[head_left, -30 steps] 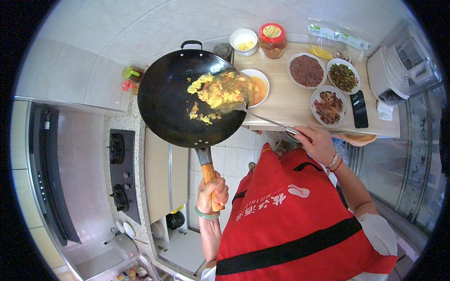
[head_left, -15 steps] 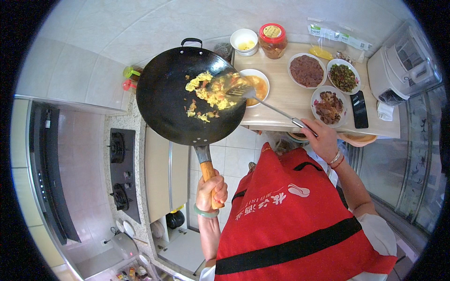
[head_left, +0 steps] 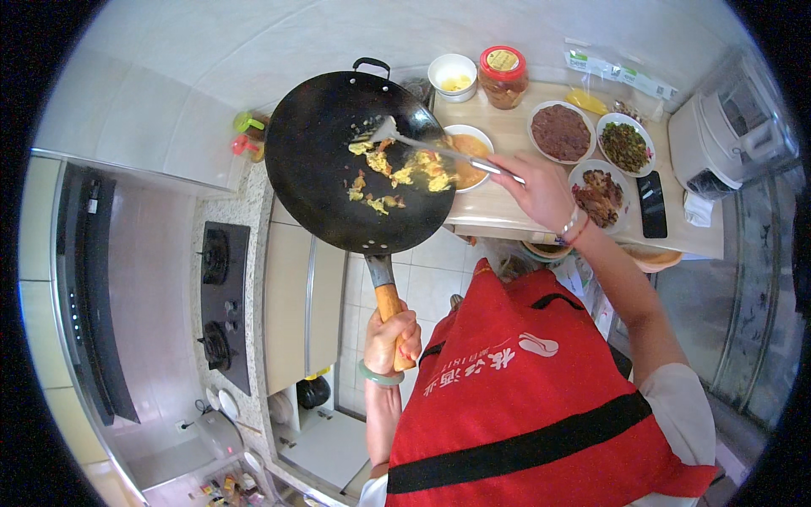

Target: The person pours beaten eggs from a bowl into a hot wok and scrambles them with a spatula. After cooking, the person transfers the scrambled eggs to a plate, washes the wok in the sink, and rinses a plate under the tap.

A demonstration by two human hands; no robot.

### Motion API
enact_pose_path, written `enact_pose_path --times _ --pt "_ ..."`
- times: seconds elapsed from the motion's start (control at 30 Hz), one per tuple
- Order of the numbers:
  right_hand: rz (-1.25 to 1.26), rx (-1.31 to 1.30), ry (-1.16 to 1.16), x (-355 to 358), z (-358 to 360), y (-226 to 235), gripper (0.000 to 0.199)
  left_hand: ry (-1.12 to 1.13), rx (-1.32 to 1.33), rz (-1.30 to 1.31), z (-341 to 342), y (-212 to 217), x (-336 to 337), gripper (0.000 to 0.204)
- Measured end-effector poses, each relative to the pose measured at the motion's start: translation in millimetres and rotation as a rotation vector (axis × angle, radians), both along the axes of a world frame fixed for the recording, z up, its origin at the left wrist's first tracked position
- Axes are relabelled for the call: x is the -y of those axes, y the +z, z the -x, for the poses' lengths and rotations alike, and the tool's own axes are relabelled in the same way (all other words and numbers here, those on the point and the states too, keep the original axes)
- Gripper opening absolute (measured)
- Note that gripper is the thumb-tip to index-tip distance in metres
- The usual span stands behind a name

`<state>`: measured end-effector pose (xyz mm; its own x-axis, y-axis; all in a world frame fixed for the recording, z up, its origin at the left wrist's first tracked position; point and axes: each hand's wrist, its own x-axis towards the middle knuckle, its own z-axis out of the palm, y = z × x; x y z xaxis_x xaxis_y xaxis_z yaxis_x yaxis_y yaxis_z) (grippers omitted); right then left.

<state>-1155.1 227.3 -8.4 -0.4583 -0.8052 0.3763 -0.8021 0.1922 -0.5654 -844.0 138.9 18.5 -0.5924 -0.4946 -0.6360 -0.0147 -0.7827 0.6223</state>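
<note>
My left hand [head_left: 393,340] is closed around the wooden handle of a black wok [head_left: 317,198], lifted over the counter's left end. Pieces of scrambled egg [head_left: 403,176], mixed with reddish bits, lie in the wok, mostly toward its right side. My right hand [head_left: 539,193] grips the metal handle of a spatula [head_left: 385,129], whose blade reaches into the wok at the egg's far edge. A white bowl [head_left: 481,181] with orange-yellow contents stands right by the wok's rim, partly behind the spatula handle and the wok.
On the wooden counter [head_left: 515,207] are a red-lidded jar [head_left: 503,78], a small white bowl [head_left: 452,91], a plate of raw meat [head_left: 561,132], chopped greens [head_left: 623,146], brown pieces [head_left: 599,196] and a phone [head_left: 652,205]. A gas stove [head_left: 224,304] lies left.
The spatula blade has swung left and away from me to the egg's far side, and my right hand followed. Egg has shifted toward the wok's right rim. The wok moved slightly right.
</note>
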Motion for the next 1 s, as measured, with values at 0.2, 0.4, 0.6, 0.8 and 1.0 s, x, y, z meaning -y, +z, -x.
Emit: enact_pose_path --times 0.2,0.4,0.6,0.8,1.0 --pt "-0.102 -0.163 0.011 30 19 9 0.029 -0.043 0.015 0.061 -1 0 -6 0.015" --pt "-0.145 -0.282 -0.05 13 29 4 0.029 -0.03 0.026 0.058 6 7 -8 0.012" --pt "-0.23 -0.336 -0.089 -21 33 1 0.027 -0.064 0.034 0.125 6 2 -5 0.015" --pt "-0.294 -0.35 -0.109 -60 38 11 0.027 -0.058 0.006 0.142 7 -3 -3 0.015" --pt "-0.274 -0.243 -0.11 -78 44 30 0.027 -0.057 0.06 0.172 8 -4 -4 0.015"
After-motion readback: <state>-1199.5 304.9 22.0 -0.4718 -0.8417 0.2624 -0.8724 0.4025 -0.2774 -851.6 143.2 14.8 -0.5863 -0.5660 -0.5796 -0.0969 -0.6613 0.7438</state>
